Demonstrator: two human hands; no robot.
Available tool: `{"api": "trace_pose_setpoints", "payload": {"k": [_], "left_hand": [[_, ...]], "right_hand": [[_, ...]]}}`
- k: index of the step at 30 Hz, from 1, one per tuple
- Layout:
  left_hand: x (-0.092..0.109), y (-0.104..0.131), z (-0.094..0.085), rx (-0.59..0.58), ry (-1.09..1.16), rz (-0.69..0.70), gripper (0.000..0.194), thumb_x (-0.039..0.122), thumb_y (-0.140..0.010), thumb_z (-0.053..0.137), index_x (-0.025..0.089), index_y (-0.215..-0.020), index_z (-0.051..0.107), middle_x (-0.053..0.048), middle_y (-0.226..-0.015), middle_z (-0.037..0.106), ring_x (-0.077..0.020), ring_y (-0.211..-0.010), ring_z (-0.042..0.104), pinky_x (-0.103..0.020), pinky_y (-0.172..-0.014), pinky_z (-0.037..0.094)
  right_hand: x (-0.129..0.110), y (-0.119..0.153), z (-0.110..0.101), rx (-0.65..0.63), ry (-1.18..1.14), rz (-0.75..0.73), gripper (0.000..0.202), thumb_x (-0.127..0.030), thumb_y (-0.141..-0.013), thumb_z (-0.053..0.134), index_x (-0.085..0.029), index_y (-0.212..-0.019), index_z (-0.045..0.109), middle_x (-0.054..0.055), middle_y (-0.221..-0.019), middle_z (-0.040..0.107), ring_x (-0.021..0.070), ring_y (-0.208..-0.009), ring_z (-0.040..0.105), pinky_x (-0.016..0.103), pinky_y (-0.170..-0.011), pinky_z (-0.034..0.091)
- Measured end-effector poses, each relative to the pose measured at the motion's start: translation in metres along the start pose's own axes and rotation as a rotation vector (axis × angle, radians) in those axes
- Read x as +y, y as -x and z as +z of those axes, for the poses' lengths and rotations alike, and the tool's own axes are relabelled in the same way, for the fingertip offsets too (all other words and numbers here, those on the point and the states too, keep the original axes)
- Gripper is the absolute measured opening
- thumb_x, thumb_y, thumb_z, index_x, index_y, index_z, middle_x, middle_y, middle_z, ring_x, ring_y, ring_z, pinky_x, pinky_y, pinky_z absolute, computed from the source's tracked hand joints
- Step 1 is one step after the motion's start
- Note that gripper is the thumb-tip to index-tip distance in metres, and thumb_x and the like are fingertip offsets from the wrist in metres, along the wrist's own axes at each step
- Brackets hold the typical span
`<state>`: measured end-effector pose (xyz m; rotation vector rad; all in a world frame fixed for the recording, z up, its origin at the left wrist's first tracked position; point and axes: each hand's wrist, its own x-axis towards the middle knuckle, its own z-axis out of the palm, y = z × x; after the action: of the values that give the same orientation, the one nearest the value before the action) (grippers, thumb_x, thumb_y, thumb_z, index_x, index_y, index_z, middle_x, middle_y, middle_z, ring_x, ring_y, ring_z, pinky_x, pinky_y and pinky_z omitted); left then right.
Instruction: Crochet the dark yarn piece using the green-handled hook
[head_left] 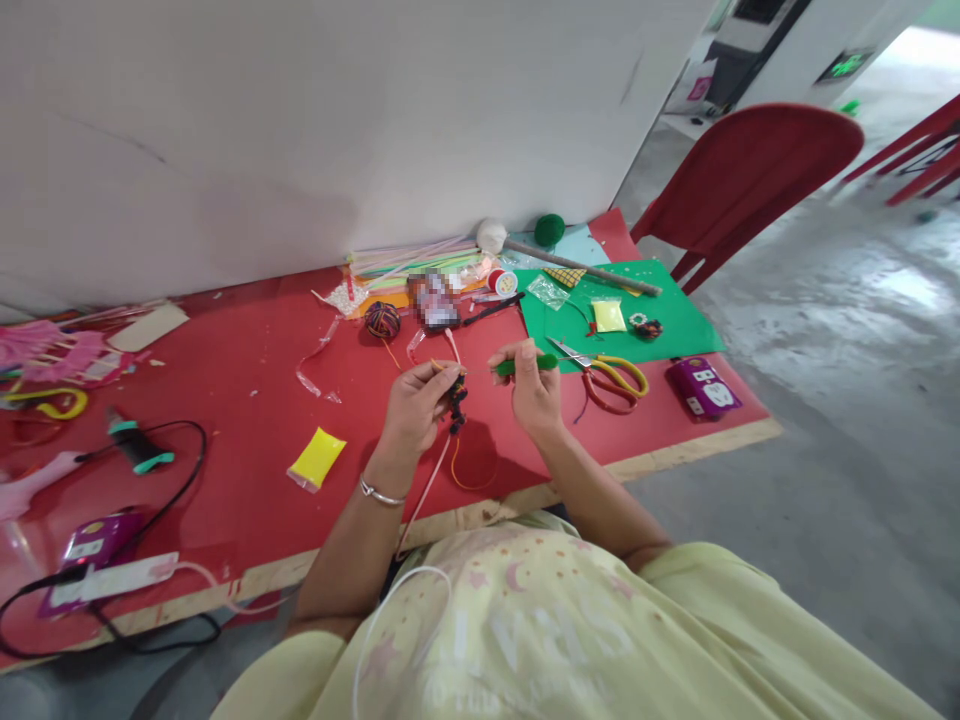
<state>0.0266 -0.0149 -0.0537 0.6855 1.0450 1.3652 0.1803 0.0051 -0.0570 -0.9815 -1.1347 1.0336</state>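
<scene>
My left hand [415, 408] pinches a small dark multicoloured crochet piece [457, 405] between thumb and fingers. From the piece an orange yarn strand [456, 468] loops down onto the red tabletop. My right hand [534, 395] is closed around the green handle of a crochet hook [546, 361], thumb on top. The hook's thin shaft points left at the crochet piece; whether its tip is in a stitch is too small to tell. Beyond my left hand lies a multicoloured yarn ball [382, 321], and a phone [433, 302] with a blurred screen is beside it.
Scissors [611, 380] with red and yellow handles lie right of my right hand, by a green sheet [682, 325]. A purple box [703, 388] sits near the right edge. Yellow packets [317, 458], a glue gun [41, 483] and black cables are at left. A wall backs the table.
</scene>
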Motion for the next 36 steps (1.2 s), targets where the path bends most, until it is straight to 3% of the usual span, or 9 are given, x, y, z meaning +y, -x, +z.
{"api": "trace_pose_setpoints", "payload": {"k": [5, 8, 12, 15, 23, 30, 36], "left_hand": [[-0.002, -0.001, 0.000, -0.032, 0.005, -0.009, 0.028, 0.036, -0.065, 0.089, 0.015, -0.079, 0.077, 0.002, -0.058, 0.061, -0.0004, -0.038, 0.035, -0.014, -0.034, 0.021], [-0.003, 0.000, 0.001, -0.070, 0.025, -0.004, 0.027, 0.036, -0.065, 0.089, 0.015, -0.079, 0.078, 0.001, -0.059, 0.061, -0.0002, -0.037, 0.034, -0.015, -0.034, 0.020], [-0.002, 0.000, -0.001, -0.141, 0.052, 0.033, 0.027, 0.033, -0.068, 0.088, 0.017, -0.088, 0.080, -0.004, -0.071, 0.072, 0.0002, -0.040, 0.034, -0.015, -0.037, 0.020], [-0.001, 0.000, -0.003, -0.186, 0.062, 0.036, 0.031, 0.033, -0.071, 0.085, 0.018, -0.098, 0.080, -0.007, -0.080, 0.077, -0.0003, -0.040, 0.033, -0.016, -0.037, 0.021], [-0.009, 0.002, -0.001, -0.038, -0.029, 0.093, 0.027, 0.023, -0.057, 0.093, 0.016, -0.078, 0.079, -0.001, -0.064, 0.070, -0.0034, -0.044, 0.045, -0.017, -0.040, 0.029], [-0.002, 0.004, 0.001, -0.074, 0.039, 0.091, 0.038, 0.020, -0.059, 0.092, 0.017, -0.096, 0.082, 0.005, -0.056, 0.058, 0.0003, -0.039, 0.031, -0.015, -0.038, 0.019], [-0.002, 0.003, 0.001, -0.037, 0.001, 0.114, 0.037, 0.023, -0.061, 0.091, 0.017, -0.096, 0.081, 0.001, -0.065, 0.065, -0.0007, -0.041, 0.037, -0.016, -0.039, 0.023]], "right_hand": [[0.004, -0.002, 0.002, -0.024, -0.068, 0.093, 0.065, -0.079, -0.089, 0.044, -0.022, -0.070, 0.069, 0.001, -0.058, 0.060, 0.0129, -0.054, 0.056, 0.027, -0.055, 0.045], [0.008, -0.001, 0.003, -0.015, -0.178, 0.155, 0.057, -0.073, -0.088, 0.053, -0.021, -0.072, 0.070, 0.000, -0.059, 0.062, 0.0115, -0.053, 0.056, 0.025, -0.053, 0.044], [0.010, 0.001, 0.000, -0.191, -0.326, 0.301, 0.035, -0.056, -0.081, 0.074, -0.022, -0.087, 0.076, 0.002, -0.072, 0.073, 0.0131, -0.062, 0.065, 0.024, -0.057, 0.048], [0.009, 0.002, -0.002, -0.272, -0.387, 0.388, 0.028, -0.046, -0.078, 0.077, -0.023, -0.092, 0.077, 0.003, -0.077, 0.076, 0.0138, -0.067, 0.068, 0.025, -0.061, 0.052], [-0.003, 0.000, 0.001, -0.131, -0.414, 0.316, 0.026, -0.044, -0.078, 0.077, -0.022, -0.093, 0.078, 0.002, -0.077, 0.076, 0.0114, -0.063, 0.062, 0.024, -0.058, 0.048], [-0.012, -0.003, -0.004, -0.218, -0.368, 0.335, 0.025, -0.041, -0.079, 0.077, -0.020, -0.091, 0.079, 0.004, -0.079, 0.077, 0.0103, -0.063, 0.061, 0.021, -0.056, 0.044], [0.000, 0.001, -0.001, -0.203, -0.346, 0.276, 0.028, -0.044, -0.079, 0.079, -0.022, -0.097, 0.077, 0.003, -0.081, 0.076, 0.0117, -0.068, 0.064, 0.022, -0.058, 0.047]]}}
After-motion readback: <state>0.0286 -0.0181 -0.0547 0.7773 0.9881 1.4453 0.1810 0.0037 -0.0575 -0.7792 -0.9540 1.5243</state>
